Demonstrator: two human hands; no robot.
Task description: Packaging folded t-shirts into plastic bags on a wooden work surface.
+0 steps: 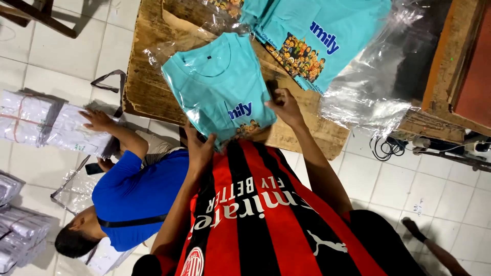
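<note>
Head view: folded teal shirt [220, 84] in a clear bag, flat on a worn wooden board [148, 82], just in front of a red-and-black striped jersey. Left hand [199, 149] clamped on the shirt's near edge, fingers curled under and thumb on top. Right hand [284, 106] closed on the shirt's right edge, fingers bent tight; something dark at the fingertips, too blurred to tell. More teal shirts [312, 36] beyond, beside loose clear plastic [368, 87]. Lower left, a co-worker's hand [97, 120] flat on white bundles [30, 120].
</note>
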